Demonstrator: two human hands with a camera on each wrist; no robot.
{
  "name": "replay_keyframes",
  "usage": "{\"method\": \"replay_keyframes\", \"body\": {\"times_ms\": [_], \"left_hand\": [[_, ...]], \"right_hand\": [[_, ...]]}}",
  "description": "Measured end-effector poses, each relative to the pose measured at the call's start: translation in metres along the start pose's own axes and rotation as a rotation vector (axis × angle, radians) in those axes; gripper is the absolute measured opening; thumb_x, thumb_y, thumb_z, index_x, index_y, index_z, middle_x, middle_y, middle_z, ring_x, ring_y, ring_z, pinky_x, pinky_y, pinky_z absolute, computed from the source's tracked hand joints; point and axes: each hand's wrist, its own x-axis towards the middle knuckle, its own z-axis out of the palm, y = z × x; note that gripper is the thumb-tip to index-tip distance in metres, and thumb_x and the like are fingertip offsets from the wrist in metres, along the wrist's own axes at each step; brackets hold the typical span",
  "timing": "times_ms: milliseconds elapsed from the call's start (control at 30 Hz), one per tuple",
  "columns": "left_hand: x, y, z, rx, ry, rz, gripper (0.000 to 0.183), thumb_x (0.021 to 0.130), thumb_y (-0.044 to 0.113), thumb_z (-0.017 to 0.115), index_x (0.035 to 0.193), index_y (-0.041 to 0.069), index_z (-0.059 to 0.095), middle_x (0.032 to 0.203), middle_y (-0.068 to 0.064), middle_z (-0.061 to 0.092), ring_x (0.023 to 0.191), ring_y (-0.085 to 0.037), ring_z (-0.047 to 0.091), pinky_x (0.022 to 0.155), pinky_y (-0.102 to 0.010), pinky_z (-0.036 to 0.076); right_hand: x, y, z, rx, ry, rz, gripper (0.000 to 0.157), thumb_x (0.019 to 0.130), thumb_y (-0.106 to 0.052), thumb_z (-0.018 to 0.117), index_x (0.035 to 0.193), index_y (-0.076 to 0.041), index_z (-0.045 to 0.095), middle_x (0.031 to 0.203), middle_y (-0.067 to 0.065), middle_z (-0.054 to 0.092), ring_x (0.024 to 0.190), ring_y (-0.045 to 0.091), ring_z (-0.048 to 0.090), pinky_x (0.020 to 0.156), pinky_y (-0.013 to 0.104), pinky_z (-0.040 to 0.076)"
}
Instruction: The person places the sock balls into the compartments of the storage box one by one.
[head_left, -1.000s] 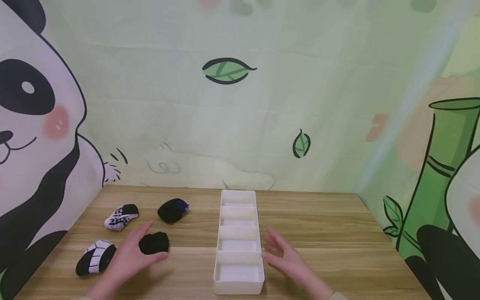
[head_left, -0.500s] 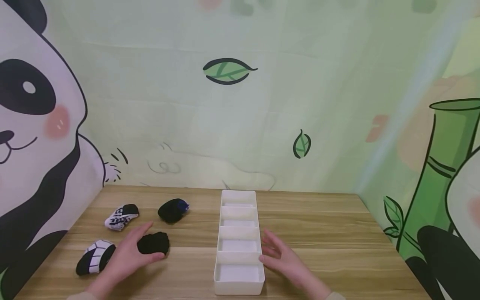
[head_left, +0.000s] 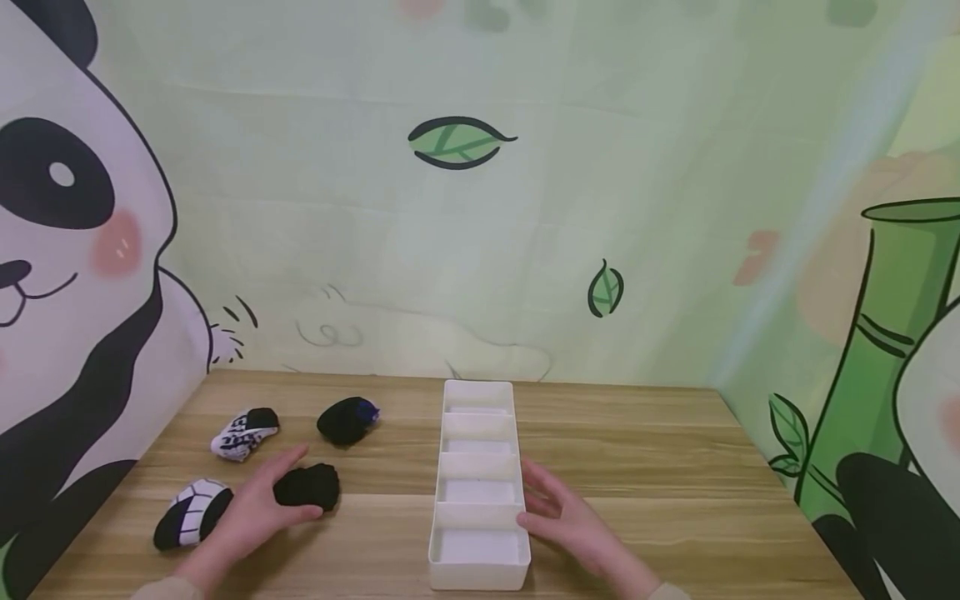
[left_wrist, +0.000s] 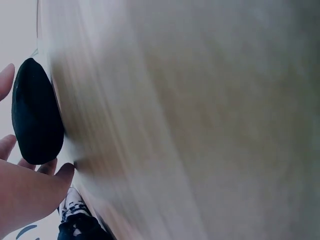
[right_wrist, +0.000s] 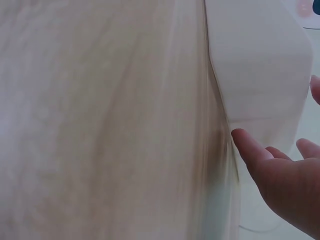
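Observation:
In the head view, a black folded sock (head_left: 309, 487) lies left of centre. My left hand (head_left: 258, 504) is around its left side, thumb in front and fingers behind. The left wrist view shows this dark sock (left_wrist: 37, 112) beside the spread fingers of that hand (left_wrist: 25, 192); whether they touch it, I cannot tell. Right of a long white box (head_left: 478, 575) with several compartments, my right hand (head_left: 566, 521) is held with its fingers loosely extended. Its thumb tip comes right up to the box wall (right_wrist: 260, 75) in the right wrist view; contact is unclear.
Behind the black sock lies another black one with a blue end (head_left: 347, 421). Further left are a white sock with black lettering (head_left: 243, 435) and a black-and-white striped one (head_left: 193, 514). A printed backdrop (head_left: 465, 267) stands behind the wooden table (head_left: 637, 450).
My right hand has shifted slightly left, closer to the box. My left hand has drawn back a little, so more of the black sock shows. The box and the other socks stay put.

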Motion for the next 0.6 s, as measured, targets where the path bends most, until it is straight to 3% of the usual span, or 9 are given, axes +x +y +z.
{"method": "replay_keyframes", "body": {"times_ms": [400,600], "left_hand": [[0.0015,-0.0053,0.0027,-0.028,0.024,0.080,0.080,0.069,0.010,0.088,0.139,-0.004,0.051,0.138,-0.030,0.051,0.129,-0.051,0.041,0.105,-0.065,0.029],[0.0017,-0.0047,0.0026,0.010,0.013,0.061,0.068,0.072,0.008,0.086,0.133,-0.003,0.058,0.132,-0.025,0.057,0.124,-0.046,0.049,0.102,-0.060,0.036]], "right_hand": [[0.0009,0.0022,0.0012,-0.001,0.010,0.025,0.079,0.090,-0.007,0.071,0.155,-0.001,0.025,0.155,0.034,0.021,0.136,0.052,0.033,0.102,0.044,0.045],[0.0006,0.0016,0.0024,0.010,0.014,0.033,0.080,0.090,-0.006,0.071,0.155,0.000,0.025,0.155,0.034,0.021,0.135,0.052,0.035,0.102,0.043,0.046]]}}
